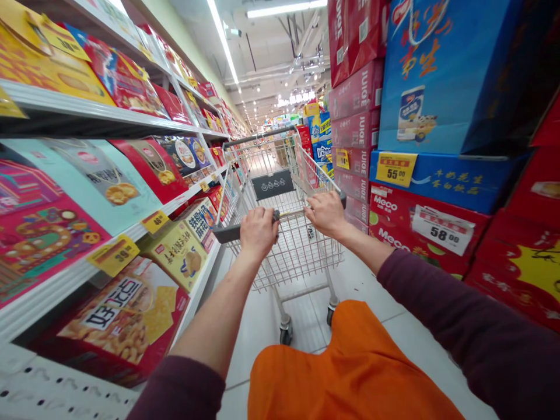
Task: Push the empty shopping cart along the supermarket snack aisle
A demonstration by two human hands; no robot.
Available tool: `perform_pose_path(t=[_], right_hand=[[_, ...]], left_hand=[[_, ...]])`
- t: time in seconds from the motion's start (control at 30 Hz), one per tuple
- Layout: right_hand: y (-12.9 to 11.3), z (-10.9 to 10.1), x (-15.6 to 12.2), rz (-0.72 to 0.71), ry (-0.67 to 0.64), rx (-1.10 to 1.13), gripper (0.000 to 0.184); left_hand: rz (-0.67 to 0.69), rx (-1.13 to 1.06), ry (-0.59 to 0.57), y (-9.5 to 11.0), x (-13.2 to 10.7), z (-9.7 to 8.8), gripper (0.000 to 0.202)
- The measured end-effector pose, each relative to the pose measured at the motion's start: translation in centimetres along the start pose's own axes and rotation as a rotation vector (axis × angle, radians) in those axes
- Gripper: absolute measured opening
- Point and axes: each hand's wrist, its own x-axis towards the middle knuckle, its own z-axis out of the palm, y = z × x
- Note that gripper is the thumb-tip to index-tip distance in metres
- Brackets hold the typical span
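Observation:
Both my hands grip the handle bar (291, 213) of a wire shopping cart (280, 181) in a store aisle. My left hand (258, 232) is wrapped round the bar's left part, near its grey end cap. My right hand (326, 213) is closed round the right part. The cart's basket looks empty, with a dark sign on its child-seat flap. My sleeves are dark purple and an orange garment shows below.
White shelves (83, 271) on the left carry boxed biscuits with yellow price tags. On the right stand stacks of red and blue gift cartons (431, 227) priced 55.00 and 58.00. The pale tiled floor (385, 309) runs ahead between them toward more displays.

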Motion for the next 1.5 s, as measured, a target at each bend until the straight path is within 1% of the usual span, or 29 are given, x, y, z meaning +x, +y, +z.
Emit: perform_pose_path(t=[0.13,0.23,0.3,0.4,0.47,0.57,0.63,0.73,0.8,0.83,0.9,0.97,1.0,1.03,1.1,1.17,1.27,1.4,1.47,1.5], right_hand=[[0.8,0.7,-0.3,-0.069,0.04,0.003,0.03],[0.8,1.1,-0.4,-0.092,0.087,0.011,0.028],[0.7,1.3,-0.5,-0.092,0.113,0.014,0.026],[0.6,1.5,-0.6,-0.081,0.142,0.018,0.025],[0.6,1.7,-0.6,-0.072,0.156,0.02,0.025],[0.7,1.9,-0.6,-0.052,0.167,0.029,0.026],[0.8,2.1,-0.6,-0.043,0.176,0.039,0.027],[0.9,2.3,-0.6,-0.05,0.195,0.054,0.028],[1.1,2.3,-0.6,-0.056,0.203,0.058,0.028],[1.1,2.3,-0.6,-0.056,0.201,0.058,0.028],[1.1,2.1,-0.7,-0.051,0.187,0.056,0.029],[1.1,1.9,-0.8,-0.047,0.167,0.053,0.031],[1.1,1.8,-0.9,-0.046,0.16,0.051,0.031],[1.0,1.8,-0.9,-0.046,0.158,0.05,0.031],[1.0,1.8,-0.9,-0.047,0.164,0.052,0.03],[0.9,2.0,-0.9,-0.045,0.179,0.058,0.03],[0.8,2.2,-0.9,-0.044,0.187,0.066,0.03],[0.8,2.2,-0.9,-0.033,0.174,0.059,0.03],[0.8,2.2,-0.9,-0.031,0.167,0.054,0.03],[0.8,2.1,-0.9,-0.035,0.161,0.054,0.031]], left_hand=[[0.114,0.021,0.103,-4.8,-1.1,0.8,0.025],[0.141,-0.029,0.132,-6.8,-1.3,0.3,0.025],[0.077,-0.057,0.167,-7.4,-1.1,-0.5,0.026],[-0.086,-0.019,0.221,-8.2,-0.8,-1.6,0.026],[-0.103,-0.02,0.174,-8.7,-0.8,-1.7,0.025],[-0.062,-0.088,0.034,-8.3,-0.9,-0.9,0.029],[-0.09,-0.087,-0.006,-7.2,-1.0,-0.3,0.034],[-0.151,-0.05,0.025,-5.3,-1.2,0.5,0.035],[-0.142,-0.054,0.088,-4.5,-1.5,0.8,0.033],[-0.114,-0.063,0.12,-4.3,-1.7,0.9,0.032],[-0.022,-0.084,0.153,-4.6,-2.3,1.0,0.031],[0.07,-0.103,0.15,-5.5,-2.8,0.9,0.031],[0.089,-0.11,0.147,-6.2,-2.9,0.8,0.032],[0.086,-0.117,0.151,-6.9,-3.0,0.7,0.033],[0.039,-0.134,0.163,-8.0,-3.0,0.2,0.035],[-0.017,-0.151,0.157,-8.4,-2.7,-0.3,0.037],[-0.067,-0.13,0.116,-7.6,-2.1,-0.8,0.035],[-0.111,-0.01,0.074,-5.7,-1.4,-0.4,0.032],[-0.117,0.009,0.052,-5.6,-1.2,0.1,0.031],[-0.118,0.003,0.046,-5.9,-1.1,0.3,0.03]])
